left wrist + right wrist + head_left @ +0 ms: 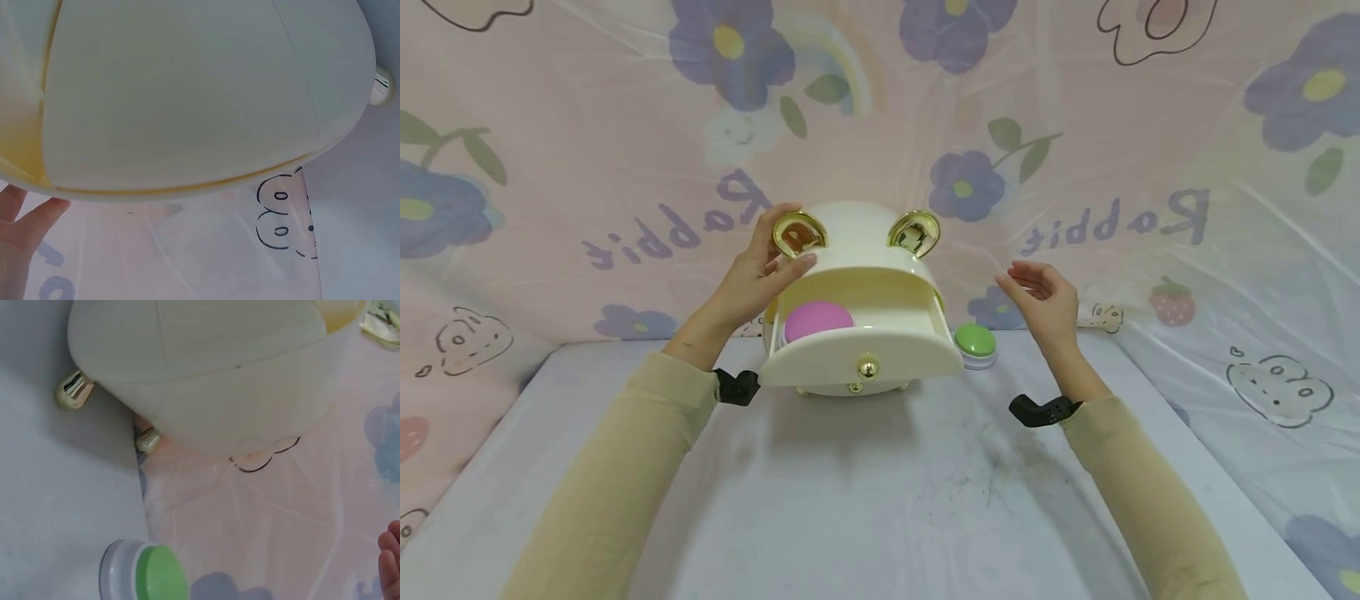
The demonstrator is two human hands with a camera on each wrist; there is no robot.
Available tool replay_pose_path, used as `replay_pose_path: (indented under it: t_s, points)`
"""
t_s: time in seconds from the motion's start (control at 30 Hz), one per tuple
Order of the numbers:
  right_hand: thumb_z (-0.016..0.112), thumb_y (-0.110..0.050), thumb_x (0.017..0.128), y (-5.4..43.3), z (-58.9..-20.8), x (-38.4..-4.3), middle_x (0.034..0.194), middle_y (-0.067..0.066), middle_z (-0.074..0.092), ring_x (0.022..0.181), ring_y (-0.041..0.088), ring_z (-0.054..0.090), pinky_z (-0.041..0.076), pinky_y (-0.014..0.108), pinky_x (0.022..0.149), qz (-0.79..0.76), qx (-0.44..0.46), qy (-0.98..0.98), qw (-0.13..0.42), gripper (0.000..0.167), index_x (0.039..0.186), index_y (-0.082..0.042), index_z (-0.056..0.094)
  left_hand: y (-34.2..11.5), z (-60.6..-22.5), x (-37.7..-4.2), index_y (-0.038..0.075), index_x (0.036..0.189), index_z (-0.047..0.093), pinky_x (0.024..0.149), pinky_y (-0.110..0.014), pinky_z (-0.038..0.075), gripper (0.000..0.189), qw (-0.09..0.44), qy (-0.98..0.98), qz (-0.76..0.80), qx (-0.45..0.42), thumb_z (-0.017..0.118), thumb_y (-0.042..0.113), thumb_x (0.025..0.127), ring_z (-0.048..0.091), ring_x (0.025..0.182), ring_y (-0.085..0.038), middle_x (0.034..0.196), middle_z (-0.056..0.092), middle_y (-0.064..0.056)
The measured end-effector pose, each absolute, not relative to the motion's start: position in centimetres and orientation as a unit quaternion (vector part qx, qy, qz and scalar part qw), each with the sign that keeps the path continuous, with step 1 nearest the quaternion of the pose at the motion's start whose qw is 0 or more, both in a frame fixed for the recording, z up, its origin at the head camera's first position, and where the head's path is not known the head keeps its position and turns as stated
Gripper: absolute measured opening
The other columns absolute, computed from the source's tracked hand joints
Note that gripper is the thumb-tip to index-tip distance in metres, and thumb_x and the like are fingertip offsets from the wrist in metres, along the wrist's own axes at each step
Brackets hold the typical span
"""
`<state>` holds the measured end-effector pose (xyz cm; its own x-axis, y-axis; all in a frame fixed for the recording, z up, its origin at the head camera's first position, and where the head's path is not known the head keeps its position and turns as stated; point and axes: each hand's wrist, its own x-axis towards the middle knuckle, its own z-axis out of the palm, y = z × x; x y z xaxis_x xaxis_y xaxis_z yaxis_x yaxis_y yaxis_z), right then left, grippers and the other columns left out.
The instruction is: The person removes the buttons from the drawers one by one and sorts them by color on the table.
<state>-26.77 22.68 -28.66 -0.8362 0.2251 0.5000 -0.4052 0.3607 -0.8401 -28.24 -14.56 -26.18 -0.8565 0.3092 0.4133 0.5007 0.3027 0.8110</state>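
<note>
A cream storage box (857,229) with gold ears stands at the back of the table, its upper drawer (820,360) pulled out. Inside the drawer, toward the left, lies a round thing with a purple top (817,320). My left hand (758,265) holds the box around its left ear, thumb in front and fingers behind; in the left wrist view its fingertips (53,207) meet the box's edge. Right of the box sits a small round jar with a green lid (975,342). My right hand (1047,302) hovers beyond that jar, fingers loosely bent and holding nothing.
A white cloth covers the table (850,500). Close behind the box hangs a pink printed curtain (880,150), which also closes in both sides. Below the open drawer a smaller gold knob (855,387) shows, and gold feet (75,390) carry the box.
</note>
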Motion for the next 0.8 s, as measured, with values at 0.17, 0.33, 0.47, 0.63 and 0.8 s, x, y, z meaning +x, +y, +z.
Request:
replay_pose_path:
  t_s: [0.17, 0.33, 0.47, 0.63, 0.8]
  points:
    - [0.072, -0.008, 0.084, 22.0, -27.0, -25.8, 0.098, 0.002, 0.070, 0.086, -0.001, 0.062, 0.047, 0.014, 0.077, 0.568, 0.087, -0.768, 0.284, 0.022, 0.105, -0.003, 0.067, -14.7, -26.2, -28.3, 0.041, 0.145, 0.021, 0.112, -0.056, 0.027, 0.065, 0.092, -0.806, -0.529, -0.248, 0.059, 0.025, 0.096, 0.033, 0.141, -0.033, 0.139, 0.046, -0.012]
    - [0.074, -0.008, 0.082, 22.7, -27.0, -26.9, 0.091, -0.012, 0.068, 0.085, 0.001, 0.064, 0.047, 0.014, 0.076, 0.577, 0.107, -0.755, 0.292, 0.021, 0.102, -0.010, 0.070, -14.6, -26.2, -28.3, 0.039, 0.146, 0.021, 0.111, -0.056, 0.028, 0.065, 0.093, -0.803, -0.532, -0.254, 0.059, 0.024, 0.096, 0.033, 0.141, -0.034, 0.139, 0.045, -0.014]
    - [0.075, -0.010, 0.083, 22.7, -26.7, -27.2, 0.093, -0.012, 0.069, 0.088, 0.003, 0.064, 0.048, 0.014, 0.079, 0.583, 0.124, -0.750, 0.287, 0.022, 0.104, -0.012, 0.070, -14.6, -26.2, -28.3, 0.038, 0.146, 0.021, 0.111, -0.056, 0.028, 0.065, 0.094, -0.802, -0.531, -0.257, 0.059, 0.023, 0.096, 0.033, 0.141, -0.034, 0.138, 0.046, -0.014]
    - [0.076, -0.012, 0.082, 21.8, -25.7, -26.6, 0.093, -0.010, 0.070, 0.089, 0.007, 0.065, 0.049, 0.015, 0.079, 0.592, 0.148, -0.742, 0.279, 0.023, 0.105, -0.011, 0.071, -14.7, -26.2, -28.3, 0.038, 0.146, 0.021, 0.111, -0.057, 0.027, 0.065, 0.096, -0.802, -0.530, -0.260, 0.059, 0.023, 0.096, 0.033, 0.141, -0.035, 0.138, 0.046, -0.013]
    - [0.076, -0.011, 0.081, 20.6, -24.9, -26.2, 0.094, -0.007, 0.069, 0.089, 0.008, 0.066, 0.050, 0.016, 0.076, 0.597, 0.181, -0.737, 0.260, 0.024, 0.104, -0.009, 0.071, -14.6, -26.1, -28.2, 0.039, 0.146, 0.020, 0.111, -0.058, 0.026, 0.066, 0.089, -0.806, -0.528, -0.253, 0.059, 0.024, 0.095, 0.032, 0.141, -0.036, 0.140, 0.044, -0.014]
